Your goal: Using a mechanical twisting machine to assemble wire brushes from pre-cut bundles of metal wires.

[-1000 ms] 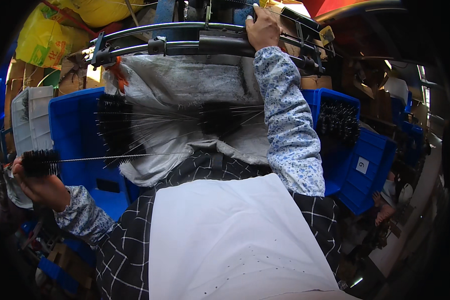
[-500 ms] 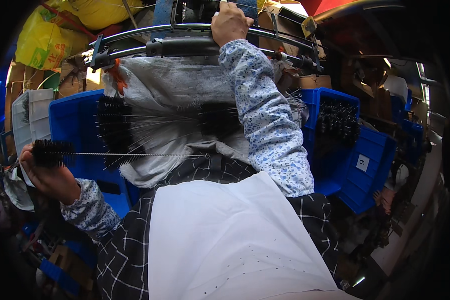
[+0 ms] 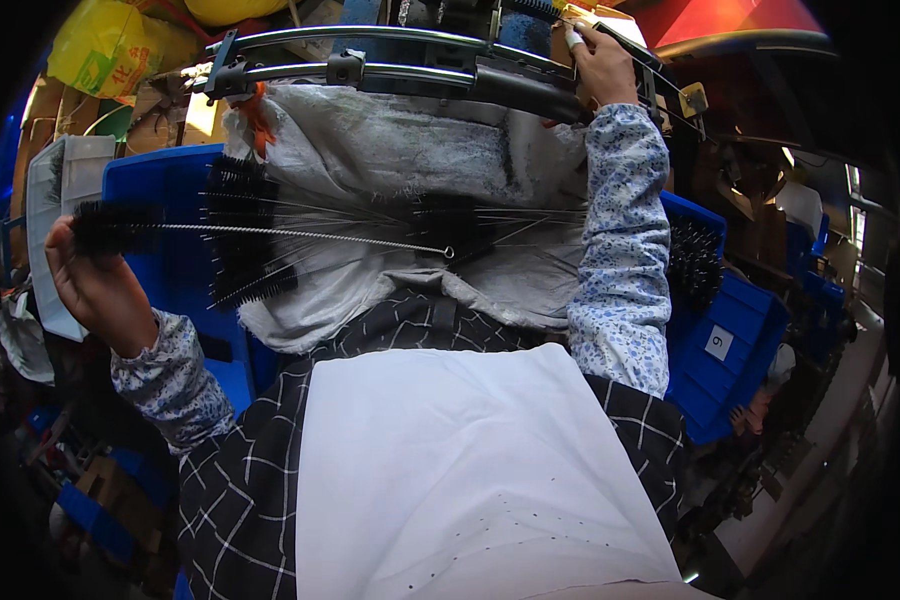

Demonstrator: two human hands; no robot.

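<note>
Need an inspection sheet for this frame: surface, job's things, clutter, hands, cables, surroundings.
Surface: grey cloth draped over the work area, partly dusty.
Job's things: one black bottle brush with a twisted wire stem; more black brushes lying on the cloth.
Clutter: blue crates either side, the right one holding brushes; yellow bag top left.
Hands: left hand grips the bristle end of the brush; right hand rests on the curved metal frame.
Cables: nothing seen.
Surroundings: cardboard boxes behind; crowded shop.
</note>
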